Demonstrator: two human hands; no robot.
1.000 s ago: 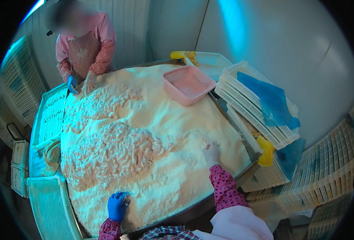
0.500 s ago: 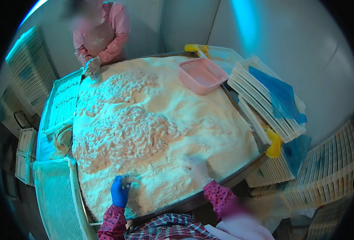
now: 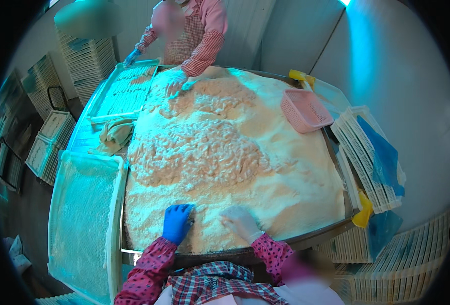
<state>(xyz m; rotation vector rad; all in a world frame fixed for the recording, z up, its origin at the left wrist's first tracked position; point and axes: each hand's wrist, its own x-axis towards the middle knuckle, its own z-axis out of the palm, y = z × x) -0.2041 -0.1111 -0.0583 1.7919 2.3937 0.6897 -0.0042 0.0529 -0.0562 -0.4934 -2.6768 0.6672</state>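
Observation:
Both my hands are low over the near part of a broad bed of pale crumbs (image 3: 291, 203). My left hand (image 3: 177, 223), in a blue glove, has its fingers curled at the crumb surface; whatever they hold, if anything, is hidden. To its right, my right hand (image 3: 241, 223) in a white glove rests on the crumbs with its fingers stretched forward and slightly bent. Beyond my hands lies a heap of crumb-coated strips (image 3: 199, 152), piled loosely in the middle of the bed.
At my left stands a mesh-bottomed tray (image 3: 82, 218); farther off, another tray (image 3: 123, 91) holds rows of coated pieces beside a crumpled cloth (image 3: 114, 136). A co-worker (image 3: 189, 35) works at the far edge. A pink basket (image 3: 306, 111) and stacked white trays (image 3: 364, 157) are on the right.
My view has shifted. The left hand, which had a whitish piece at its fingers, now lies lower and nearer the right hand. The co-worker's hands have separated, one reaching over the tray.

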